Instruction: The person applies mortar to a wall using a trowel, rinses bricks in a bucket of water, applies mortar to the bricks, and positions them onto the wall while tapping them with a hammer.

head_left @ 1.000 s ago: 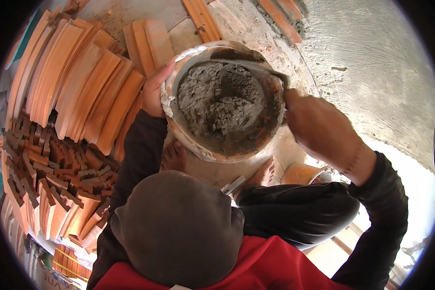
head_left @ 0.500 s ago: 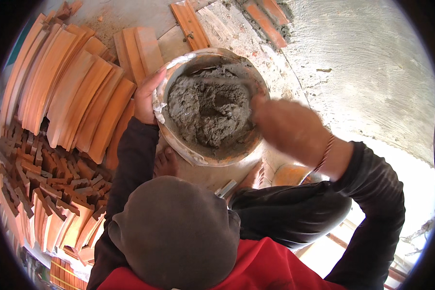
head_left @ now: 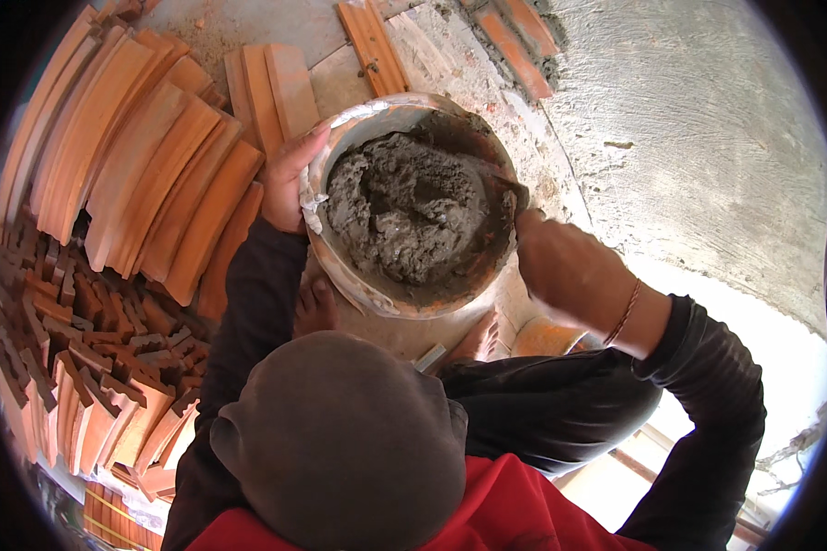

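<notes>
A round bucket [head_left: 356,290] with a pale, crusted rim holds lumpy wet grey mortar [head_left: 404,207], with a hollow near its middle. My left hand [head_left: 288,182] grips the bucket's left rim, thumb at the edge. At the right rim my right hand [head_left: 570,275] is closed round the handle of a trowel [head_left: 515,195], whose blade is partly inside the bucket along the mortar's edge. The blade is hard to make out.
Stacks of curved terracotta tiles [head_left: 147,165] and a jumbled pile [head_left: 92,358] fill the left. Loose tiles [head_left: 372,50] lie beyond the bucket, mortared pieces [head_left: 515,50] at top. Grey rough concrete [head_left: 698,138] is on the right. An orange container [head_left: 547,338] sits by my right foot.
My right hand swept the trowel inward half a second ago, blurred, and is now back at the right rim. The mortar's surface has changed shape. My left hand keeps its grip.
</notes>
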### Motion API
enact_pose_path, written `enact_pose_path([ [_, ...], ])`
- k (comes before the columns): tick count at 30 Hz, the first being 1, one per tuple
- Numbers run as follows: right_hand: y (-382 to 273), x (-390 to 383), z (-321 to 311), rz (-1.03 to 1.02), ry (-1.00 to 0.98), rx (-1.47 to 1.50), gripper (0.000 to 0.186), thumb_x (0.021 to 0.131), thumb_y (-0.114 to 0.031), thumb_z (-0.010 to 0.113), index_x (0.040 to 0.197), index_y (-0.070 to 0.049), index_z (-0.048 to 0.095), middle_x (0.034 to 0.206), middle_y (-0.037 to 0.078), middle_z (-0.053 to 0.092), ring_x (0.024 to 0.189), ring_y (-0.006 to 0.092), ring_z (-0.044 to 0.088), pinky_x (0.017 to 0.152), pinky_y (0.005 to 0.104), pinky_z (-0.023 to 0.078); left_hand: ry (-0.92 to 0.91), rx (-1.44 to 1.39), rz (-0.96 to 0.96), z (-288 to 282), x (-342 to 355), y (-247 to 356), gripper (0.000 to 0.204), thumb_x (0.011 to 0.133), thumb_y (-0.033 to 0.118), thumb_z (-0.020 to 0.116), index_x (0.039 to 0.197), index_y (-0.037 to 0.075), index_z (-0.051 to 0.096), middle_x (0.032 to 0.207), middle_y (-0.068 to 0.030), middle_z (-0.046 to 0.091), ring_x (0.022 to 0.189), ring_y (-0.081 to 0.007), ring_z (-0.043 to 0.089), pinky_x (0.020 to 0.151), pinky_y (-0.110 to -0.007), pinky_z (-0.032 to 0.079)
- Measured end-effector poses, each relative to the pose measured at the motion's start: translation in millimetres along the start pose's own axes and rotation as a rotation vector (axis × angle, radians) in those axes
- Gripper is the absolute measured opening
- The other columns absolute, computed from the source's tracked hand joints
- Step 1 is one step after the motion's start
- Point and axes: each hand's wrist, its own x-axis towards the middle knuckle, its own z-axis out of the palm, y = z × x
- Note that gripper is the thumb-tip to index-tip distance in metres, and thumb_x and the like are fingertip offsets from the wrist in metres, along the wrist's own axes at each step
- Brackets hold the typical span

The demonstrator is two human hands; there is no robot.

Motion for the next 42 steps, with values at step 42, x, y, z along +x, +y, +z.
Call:
enact_pose_path([
  [42, 31, 10, 43, -0.153, -0.131, 0.535, 0.032, 0.097, -0.028, 0.056, 0.089, 0.003, 0.06, 0.071, 0.023, 0.061, 0.07, 0.0432, 0.062, 0.065, 0.0502, 0.049, -0.045, 0.115, 0.108, -23, 4, -3, 0.045, 0.101, 0.024, 0.045, 0.133, -0.007, 0.053, 0.131, -0.016, 0.06, 0.119, -0.0232, 0.058, 0.105, -0.037, 0.042],
])
